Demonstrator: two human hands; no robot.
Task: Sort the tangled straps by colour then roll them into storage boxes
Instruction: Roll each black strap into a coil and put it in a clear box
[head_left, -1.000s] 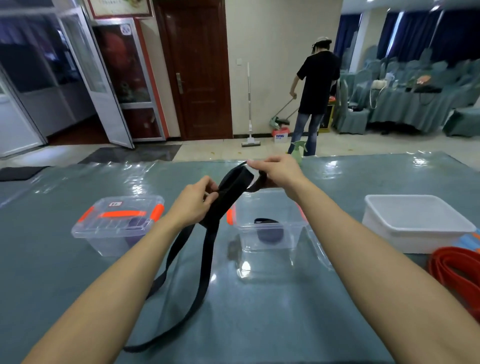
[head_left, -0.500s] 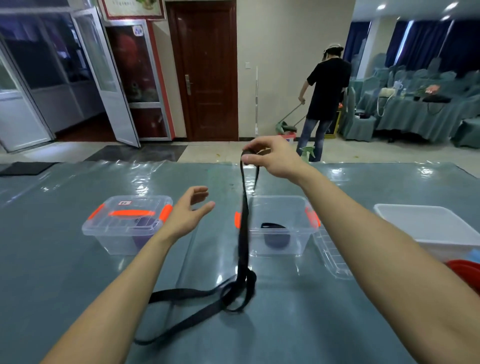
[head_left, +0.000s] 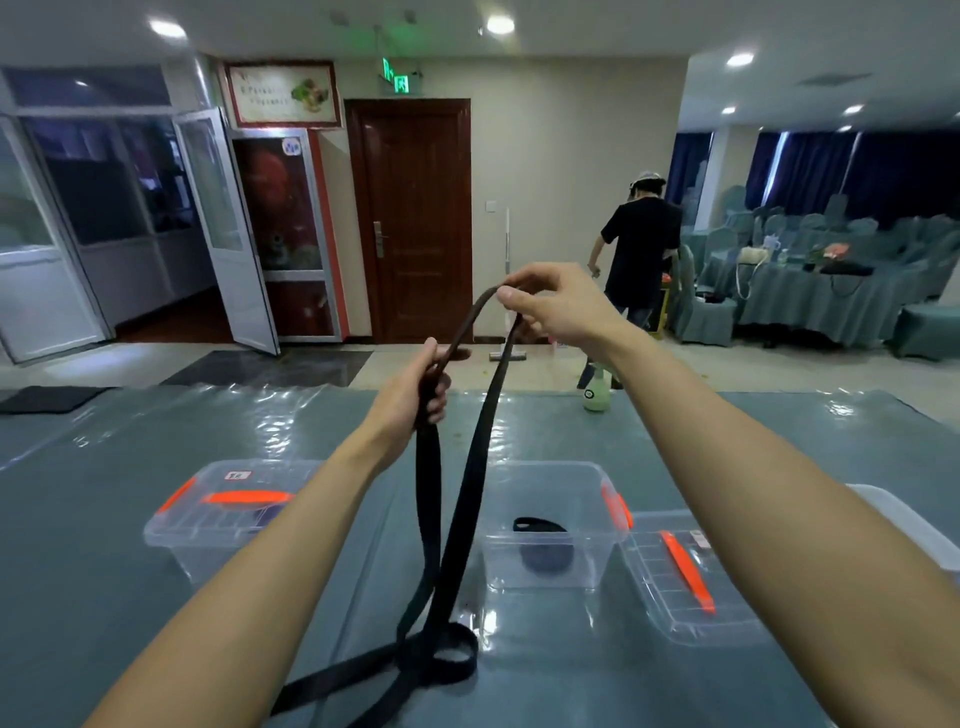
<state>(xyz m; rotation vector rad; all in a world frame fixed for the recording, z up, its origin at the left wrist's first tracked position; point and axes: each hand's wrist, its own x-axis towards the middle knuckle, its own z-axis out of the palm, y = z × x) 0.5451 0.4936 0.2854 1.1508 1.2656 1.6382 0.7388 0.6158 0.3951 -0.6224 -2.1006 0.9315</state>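
- Left grip (head_left: 415, 389) up from its open, idle pose of half a second ago, now closed round one strand of the black strap (head_left: 480, 441), fingers curled about it.
- Right grip (head_left: 556, 306) at the top bend of the strap as before, pinching it between thumb and fingertips, higher and farther than the left.
- Strap no longer one straight drop: spread into a narrow upside-down V, one strand running down from each grip, both meeting low above the bench (head_left: 104, 571).
- Lower part of the strap on the bench, near centre, curled in a small loop, with two tails trailing to the near left.
- Open clear box (head_left: 582, 566) just right of the hanging strands, orange clip on its right side; a dark rolled strap (head_left: 543, 553) inside at the bottom.
- Loose clear lid (head_left: 680, 587) with an orange handle flat on the bench, touching the right side of the open box.
- Closed clear box (head_left: 223, 514) with orange handle and clips to the left, partly behind the left forearm; something dark inside, too dim to tell.
- White tub (head_left: 909, 525) at the right edge, mostly hidden by the right arm.
- Spray bottle (head_left: 595, 395) at the far edge of the bench.
- Beyond it, a person in a black shirt (head_left: 641, 244) on the floor of the room, back turned.
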